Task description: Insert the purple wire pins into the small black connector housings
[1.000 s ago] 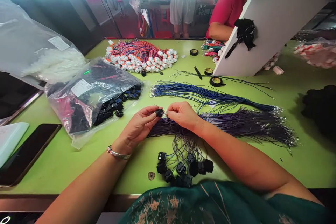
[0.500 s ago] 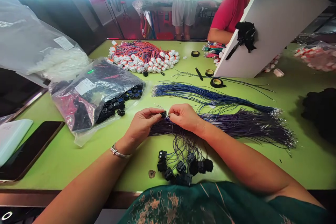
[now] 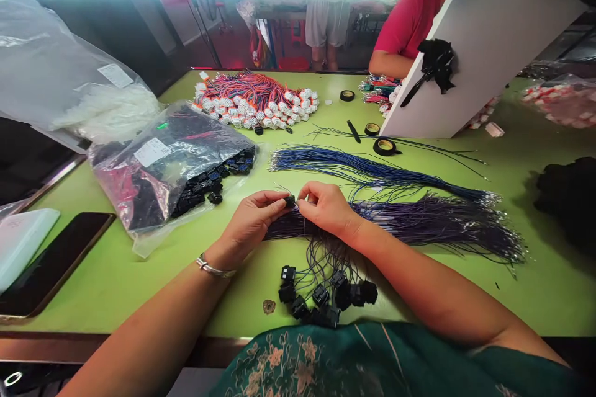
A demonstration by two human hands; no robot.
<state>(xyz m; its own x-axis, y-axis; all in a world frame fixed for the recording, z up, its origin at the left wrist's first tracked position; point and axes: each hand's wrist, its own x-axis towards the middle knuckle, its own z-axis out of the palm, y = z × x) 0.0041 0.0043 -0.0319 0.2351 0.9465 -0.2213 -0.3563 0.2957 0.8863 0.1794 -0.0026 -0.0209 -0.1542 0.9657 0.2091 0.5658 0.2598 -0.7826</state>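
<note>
Between thumb and fingers my left hand [image 3: 254,217] pinches a small black connector [image 3: 290,201]. Close against its right side is my right hand [image 3: 326,208], thumb and forefinger pinched at a thin wire whose tip is at the connector; whether it sits inside I cannot tell. Beneath both hands lies a bundle of dark purple wires [image 3: 428,220], its middle partly hidden by my right hand and forearm. Nearer my body, several black connectors with wires attached [image 3: 321,294] lie in a cluster. Behind the hands stretches a bundle of blue wires [image 3: 354,164].
A clear plastic bag [image 3: 153,180] spills black connectors at left, beside a phone [image 3: 56,263]. Wires with white connectors [image 3: 256,108] are heaped at the back. Tape rolls [image 3: 384,147] lie before a white panel [image 3: 447,74]. Beyond it sits a person in red [image 3: 405,31].
My right hand's fingertips have shifted slightly left, closer to the black connector. My left hand stays nearly still, holding the connector.
</note>
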